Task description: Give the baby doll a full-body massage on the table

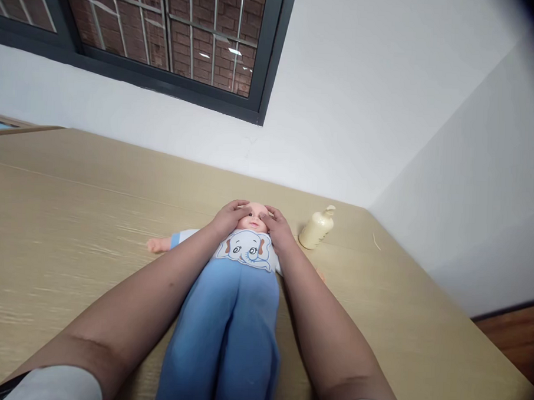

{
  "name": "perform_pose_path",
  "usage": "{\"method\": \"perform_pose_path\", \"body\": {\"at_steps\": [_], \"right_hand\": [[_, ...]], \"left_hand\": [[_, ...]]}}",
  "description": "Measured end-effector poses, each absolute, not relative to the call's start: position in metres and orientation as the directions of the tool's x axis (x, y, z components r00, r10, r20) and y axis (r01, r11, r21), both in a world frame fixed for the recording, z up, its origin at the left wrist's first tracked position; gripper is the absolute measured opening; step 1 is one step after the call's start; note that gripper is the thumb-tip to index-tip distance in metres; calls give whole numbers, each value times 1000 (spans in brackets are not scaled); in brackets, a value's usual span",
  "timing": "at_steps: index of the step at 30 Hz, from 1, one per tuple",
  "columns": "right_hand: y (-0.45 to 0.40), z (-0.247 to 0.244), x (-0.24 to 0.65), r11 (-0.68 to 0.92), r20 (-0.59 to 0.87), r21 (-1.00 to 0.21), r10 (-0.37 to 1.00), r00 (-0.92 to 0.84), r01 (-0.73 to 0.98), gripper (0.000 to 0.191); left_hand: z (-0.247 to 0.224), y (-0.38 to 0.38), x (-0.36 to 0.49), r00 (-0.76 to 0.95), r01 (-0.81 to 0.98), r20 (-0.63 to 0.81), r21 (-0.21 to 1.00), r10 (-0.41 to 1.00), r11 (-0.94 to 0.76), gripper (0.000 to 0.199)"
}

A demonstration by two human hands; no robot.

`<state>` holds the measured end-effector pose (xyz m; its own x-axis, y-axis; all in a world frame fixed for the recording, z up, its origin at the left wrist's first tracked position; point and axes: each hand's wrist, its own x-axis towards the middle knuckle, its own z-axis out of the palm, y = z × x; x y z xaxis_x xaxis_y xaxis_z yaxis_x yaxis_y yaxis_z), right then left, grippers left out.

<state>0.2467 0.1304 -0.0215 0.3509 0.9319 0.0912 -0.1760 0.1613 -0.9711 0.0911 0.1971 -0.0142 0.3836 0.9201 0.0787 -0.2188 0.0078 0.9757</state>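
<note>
A baby doll [236, 305] lies on its back on the wooden tabletop, its head away from me. It wears blue trousers and a white top with an elephant on the chest. My left hand [229, 218] cups the left side of the doll's head, thumb across the face near the eye. On the other side, my right hand [278, 224] curls round the head, its thumb by the other eye. The doll's arm with a blue cuff sticks out to the left. Most of its other arm is hidden behind my right forearm.
A cream pump bottle [315, 229] stands on the wooden table [71, 215] to the right of the doll's head. A thin pale strand [376, 242] lies farther right. White walls [342, 97] and a barred, dark-framed window [168, 36] border the table's far side.
</note>
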Motion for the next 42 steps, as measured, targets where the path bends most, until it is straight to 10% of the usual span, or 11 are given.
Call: {"method": "perform_pose_path", "body": {"at_steps": [12, 42], "right_hand": [[119, -11, 249, 39, -74, -911, 964, 254, -411, 61], [126, -22, 251, 170, 91, -955, 948, 305, -244, 56]], "left_hand": [[-10, 190, 91, 421, -303, 0, 943, 907, 140, 55], [-8, 190, 91, 391, -244, 33, 967, 920, 69, 48]]}}
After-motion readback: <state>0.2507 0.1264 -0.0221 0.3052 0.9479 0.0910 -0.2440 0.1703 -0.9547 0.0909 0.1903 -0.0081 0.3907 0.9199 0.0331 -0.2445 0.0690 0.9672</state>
